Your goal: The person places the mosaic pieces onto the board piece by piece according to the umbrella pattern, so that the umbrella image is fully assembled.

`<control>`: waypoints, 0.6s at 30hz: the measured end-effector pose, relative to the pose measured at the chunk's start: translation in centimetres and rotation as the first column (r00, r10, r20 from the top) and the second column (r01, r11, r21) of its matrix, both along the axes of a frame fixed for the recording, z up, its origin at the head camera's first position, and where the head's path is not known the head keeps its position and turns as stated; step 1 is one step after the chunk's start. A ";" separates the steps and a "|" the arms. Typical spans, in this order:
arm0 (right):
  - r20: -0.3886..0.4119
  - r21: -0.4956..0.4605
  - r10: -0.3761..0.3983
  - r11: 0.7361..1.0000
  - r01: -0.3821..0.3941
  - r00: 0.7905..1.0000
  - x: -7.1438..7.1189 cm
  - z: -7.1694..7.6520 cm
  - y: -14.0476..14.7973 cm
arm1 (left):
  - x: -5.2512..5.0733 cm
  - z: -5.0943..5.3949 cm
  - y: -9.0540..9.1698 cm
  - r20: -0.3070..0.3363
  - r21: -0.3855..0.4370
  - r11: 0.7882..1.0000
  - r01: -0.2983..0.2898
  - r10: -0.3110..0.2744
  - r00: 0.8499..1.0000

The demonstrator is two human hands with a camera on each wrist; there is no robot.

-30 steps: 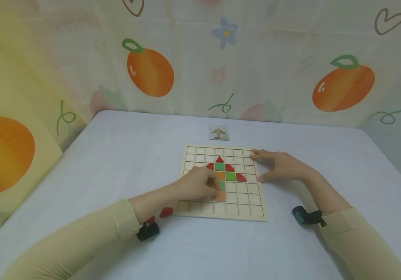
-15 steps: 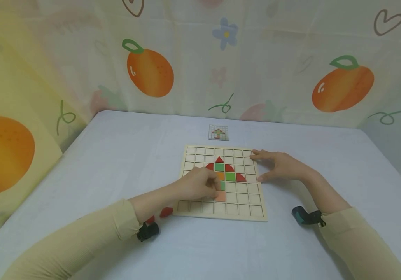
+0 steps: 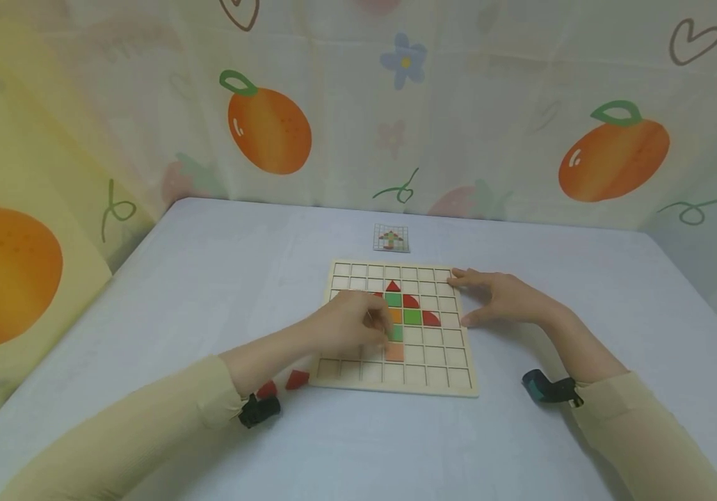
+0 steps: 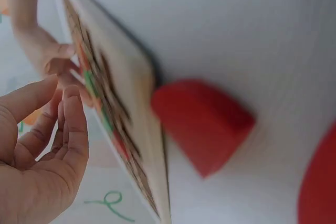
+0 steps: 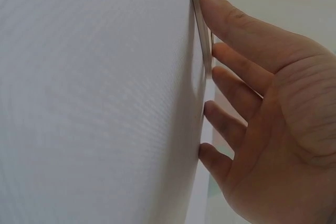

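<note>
My left hand [image 3: 348,323] hovers over the left half of a wooden grid board [image 3: 433,379]. Its thumb and bent fingers stand slightly apart, and the left wrist view shows nothing between them. Just beyond its fingertips lie a salmon square tile [image 3: 394,352] and a teal-green tile [image 3: 397,333], set in the grid. At the board's right edge, my right hand [image 3: 508,298] rests with its fingers spread and its thumb [image 5: 226,17] touching the rim. An orange tile [image 3: 397,316], a green tile [image 3: 412,317] and a red triangle [image 3: 392,286] also sit in cells. The left hand hides some cells.
Two loose red pieces, one a rounded wedge [image 4: 202,124] and the other a red piece [image 3: 267,390], lie on the white table by the board's near left corner. Behind the board is a small pattern card [image 3: 391,238]. A printed curtain [image 3: 471,83] hangs beyond the table.
My left hand has lifted and drawn back slightly to the left, away from the salmon tile. The wrist now uncovers more of the loose red pieces. My right hand stays still.
</note>
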State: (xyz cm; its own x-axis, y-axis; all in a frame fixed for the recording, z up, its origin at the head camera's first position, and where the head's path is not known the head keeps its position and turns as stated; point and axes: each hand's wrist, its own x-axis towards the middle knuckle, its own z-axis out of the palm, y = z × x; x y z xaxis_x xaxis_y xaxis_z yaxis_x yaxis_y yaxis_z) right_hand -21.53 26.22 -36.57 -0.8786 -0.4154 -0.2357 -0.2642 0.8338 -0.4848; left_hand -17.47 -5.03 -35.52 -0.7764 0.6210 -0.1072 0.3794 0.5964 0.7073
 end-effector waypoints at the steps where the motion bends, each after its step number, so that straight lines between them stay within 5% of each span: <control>1: -0.001 0.000 0.001 1.000 -0.001 1.000 0.0 0.0 0.0 | -0.1 0.2 -0.2 -0.010 0.005 1.000 0.003 -0.003 1.000; 10: -0.009 -0.008 0.010 1.000 -0.010 1.000 0.2 0.1 0.0 | -0.4 2.0 -2.3 -0.015 0.035 0.999 0.013 -0.012 1.000; 18: -0.003 0.008 -0.002 1.000 0.002 1.000 0.0 0.0 0.0 | -0.8 1.9 -5.0 0.042 0.017 0.994 0.112 -0.113 0.993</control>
State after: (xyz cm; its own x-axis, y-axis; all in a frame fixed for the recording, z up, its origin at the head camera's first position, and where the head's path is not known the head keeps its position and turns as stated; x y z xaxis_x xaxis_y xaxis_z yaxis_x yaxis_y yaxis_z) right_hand -21.55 26.19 -36.53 -0.8802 -0.4116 -0.2362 -0.2638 0.8382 -0.4774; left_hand -18.26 -10.04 -33.65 -0.6965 0.7058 -0.1291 0.4123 0.5409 0.7331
